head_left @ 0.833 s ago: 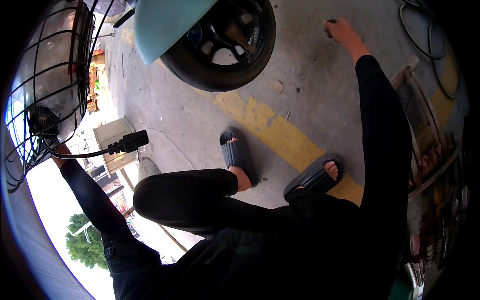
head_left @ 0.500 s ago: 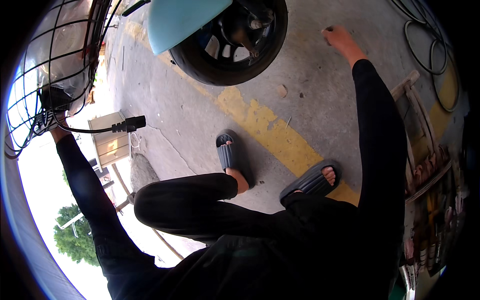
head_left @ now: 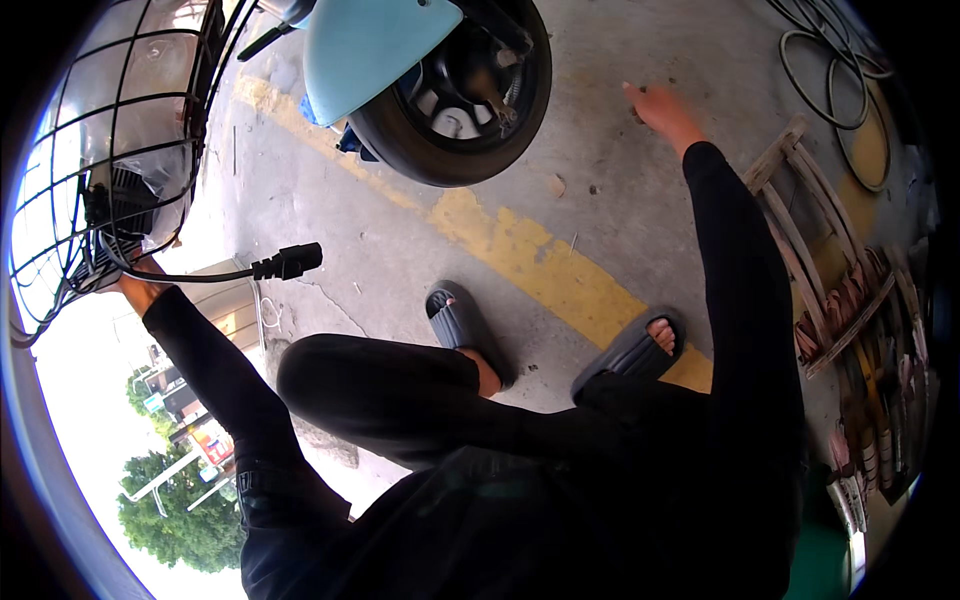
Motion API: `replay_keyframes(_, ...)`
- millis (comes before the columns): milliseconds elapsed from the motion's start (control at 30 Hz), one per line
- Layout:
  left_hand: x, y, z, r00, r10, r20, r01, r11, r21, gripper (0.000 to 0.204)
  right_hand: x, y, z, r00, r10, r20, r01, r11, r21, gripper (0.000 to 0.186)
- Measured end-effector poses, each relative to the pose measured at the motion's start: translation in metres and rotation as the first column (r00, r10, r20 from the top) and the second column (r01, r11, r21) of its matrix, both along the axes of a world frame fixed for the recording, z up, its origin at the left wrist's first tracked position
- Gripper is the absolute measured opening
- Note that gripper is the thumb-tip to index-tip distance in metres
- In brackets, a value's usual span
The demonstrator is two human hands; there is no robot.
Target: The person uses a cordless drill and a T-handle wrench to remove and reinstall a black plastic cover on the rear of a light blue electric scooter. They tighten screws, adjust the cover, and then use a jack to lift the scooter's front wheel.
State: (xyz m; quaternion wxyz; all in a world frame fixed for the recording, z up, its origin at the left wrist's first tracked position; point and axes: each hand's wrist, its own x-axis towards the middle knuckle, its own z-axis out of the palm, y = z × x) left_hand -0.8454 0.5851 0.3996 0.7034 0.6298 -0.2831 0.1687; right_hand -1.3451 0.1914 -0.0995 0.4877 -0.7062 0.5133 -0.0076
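Observation:
My left hand (head_left: 142, 285) is at the low corner of a black wire basket (head_left: 122, 102) at the upper left. Wires, cable and a black ribbed box (head_left: 125, 205) hide its fingers, so I cannot tell whether it grips anything. From beside that box a black cable runs right and ends in a black plug (head_left: 288, 262), hanging in the air. My right hand (head_left: 662, 112) is held out over the concrete, right of a black-tyred wheel (head_left: 455, 165) with a light blue fender (head_left: 370, 55). Motion smears it, and its finger shape is unclear.
A looped hose (head_left: 862, 90) lies at the upper right. Below it stands a worn wooden frame (head_left: 815, 200) with bundled sticks or tools near it. A yellow painted stripe (head_left: 540, 260) crosses the floor. My feet, in dark slides (head_left: 632, 355), are near the stripe.
The basket, cable plug and my left hand sit slightly farther right in the picture. My right hand appears a little lower and farther left. The view itself has shifted.

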Motion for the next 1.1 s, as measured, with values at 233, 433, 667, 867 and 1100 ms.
replay_keyframes(233, -0.028, 0.028, 0.063, 0.984, 0.137, 0.11, -0.11, 0.968, -0.225, 0.042, 0.066, 0.127, 0.034, 0.254, -0.912, 0.323, 0.532, 0.41, 0.741, 0.082)
replay_keyframes(433, -0.157, -0.044, 0.07, 0.923, 0.019, 0.385, 0.086, 0.963, -0.255, 0.028, 0.073, 0.184, 0.086, -0.166, -0.978, 0.129, 0.455, 0.041, 0.89, 0.095)
replay_keyframes(667, -0.207, -0.071, 0.09, 0.398, 0.129, 0.908, -0.362, 0.932, 0.026, 0.039, 0.065, 0.172, 0.086, -0.217, -0.952, 0.217, 0.429, 0.106, 0.897, 0.099)
replay_keyframes(867, -0.247, -0.106, 0.075, 0.391, 0.167, 0.905, -0.432, 0.902, 0.02, 0.051, 0.075, 0.145, 0.097, -0.361, -0.902, 0.238, 0.297, 0.13, 0.946, 0.099)
replay_keyframes(1100, -0.253, -0.095, 0.062, 0.462, 0.179, 0.869, -0.477, 0.876, 0.074, 0.052, 0.098, 0.156, 0.048, -0.339, -0.927, 0.163, 0.027, 0.164, 0.986, 0.097)
